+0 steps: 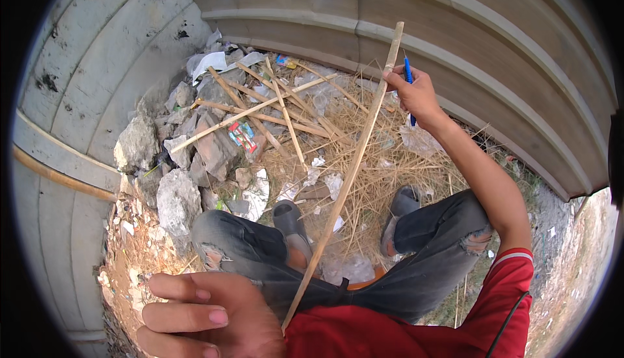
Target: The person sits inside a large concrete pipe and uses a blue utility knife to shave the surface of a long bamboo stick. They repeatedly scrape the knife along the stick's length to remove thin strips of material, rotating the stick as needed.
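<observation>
A long, split bamboo strip [354,163] runs slantwise from my lap up toward the metal wall. Near its far end, my right hand [416,94] pinches it between thumb and fingers. The same hand also holds a slim blue tool [407,70] with a thin pointed tip; my fingers cover its middle, so its exact kind is unclear. My left hand [208,316] is at the lower left, palm up, fingers loosely bent and apart, holding nothing. The strip's near end lies close beside that wrist. More bamboo strips [289,120] lie crossed on the ground ahead.
Corrugated metal sheets [455,46] close off the far side and the left. Rough grey rocks [179,198] are heaped at the left, with a colourful wrapper [242,135] among them. Dry straw [364,208] and plastic scraps surround my sandalled feet [292,225].
</observation>
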`<state>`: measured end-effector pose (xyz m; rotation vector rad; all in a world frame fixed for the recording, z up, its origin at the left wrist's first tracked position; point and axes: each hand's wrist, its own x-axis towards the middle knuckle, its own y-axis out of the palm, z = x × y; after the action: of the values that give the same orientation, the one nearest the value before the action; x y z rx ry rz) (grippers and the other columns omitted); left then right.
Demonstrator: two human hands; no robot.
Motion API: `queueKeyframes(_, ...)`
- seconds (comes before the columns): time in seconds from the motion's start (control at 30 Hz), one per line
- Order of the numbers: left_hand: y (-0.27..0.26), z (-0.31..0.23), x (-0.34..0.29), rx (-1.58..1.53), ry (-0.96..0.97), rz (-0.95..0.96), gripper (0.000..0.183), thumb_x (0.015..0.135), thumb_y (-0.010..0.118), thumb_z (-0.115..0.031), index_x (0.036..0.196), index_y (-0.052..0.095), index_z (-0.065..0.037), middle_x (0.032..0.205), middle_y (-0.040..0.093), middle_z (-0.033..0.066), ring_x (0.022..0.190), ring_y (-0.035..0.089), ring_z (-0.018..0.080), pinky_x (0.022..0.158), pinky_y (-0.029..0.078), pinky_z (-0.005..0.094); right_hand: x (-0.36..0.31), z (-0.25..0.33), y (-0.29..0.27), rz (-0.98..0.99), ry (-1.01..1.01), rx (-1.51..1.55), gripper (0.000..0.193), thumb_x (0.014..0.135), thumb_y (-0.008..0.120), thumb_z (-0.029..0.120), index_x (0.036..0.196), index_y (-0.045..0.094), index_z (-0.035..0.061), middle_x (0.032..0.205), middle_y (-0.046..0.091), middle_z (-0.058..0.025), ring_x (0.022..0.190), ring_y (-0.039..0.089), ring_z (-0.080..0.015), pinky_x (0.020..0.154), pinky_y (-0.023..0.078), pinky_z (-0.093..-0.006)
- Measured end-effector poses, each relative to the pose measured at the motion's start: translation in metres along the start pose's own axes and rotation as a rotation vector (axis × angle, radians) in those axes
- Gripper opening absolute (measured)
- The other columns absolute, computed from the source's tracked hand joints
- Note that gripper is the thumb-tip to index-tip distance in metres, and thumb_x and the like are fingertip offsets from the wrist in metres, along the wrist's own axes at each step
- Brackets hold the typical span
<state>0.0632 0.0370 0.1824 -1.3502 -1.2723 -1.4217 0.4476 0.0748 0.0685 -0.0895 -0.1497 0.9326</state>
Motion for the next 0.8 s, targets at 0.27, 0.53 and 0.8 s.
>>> queueKeyframes(0.27, 0.034, 0.082, -0.077, 0.042, -0.803, 0.670, 0.056, 0.099, 0.070, -0.028, 0.143, 0.050, 0.001, 0.115, 0.060, 0.0109, 0.093, 0.062, 0.0163, 0.079, 0.049, 0.0314, -0.017, 0.029, 0.010, 0.042, -0.011, 0.130, 0.038, 0.094, 0.078, 0.033, 0.109, 0.063, 0.0020, 0.084, 0.070, -0.0101, 0.046, 0.042, -0.0028, 0.044, 0.036, -0.0226)
queueKeyframes(0.53, 0.052, 0.076, -0.135, -0.320, -1.430, 0.751, 0.055, 0.108, 0.059, -0.020, 0.157, 0.042, -0.002, 0.123, 0.066, 0.0154, 0.085, 0.060, 0.0064, 0.068, 0.050, 0.0254, -0.030, 0.045, 0.026, 0.111, 0.020, 0.111, 0.033, 0.098, 0.075, 0.034, 0.108, 0.062, 0.0048, 0.076, 0.066, -0.0054, 0.047, 0.042, -0.0027, 0.046, 0.036, -0.0230)
queueKeyframes(0.8, 0.037, 0.091, -0.134, -0.524, -1.561, 0.447, 0.049, 0.110, 0.055, -0.016, 0.155, 0.046, 0.000, 0.075, 0.054, -0.0063, 0.062, 0.044, -0.0012, 0.052, 0.032, 0.0191, -0.062, 0.058, 0.037, 0.512, -0.328, -0.607, 0.046, 0.104, 0.057, 0.042, 0.091, 0.066, -0.0019, 0.067, 0.063, -0.0200, 0.064, 0.063, -0.0407, 0.063, 0.049, -0.0500)
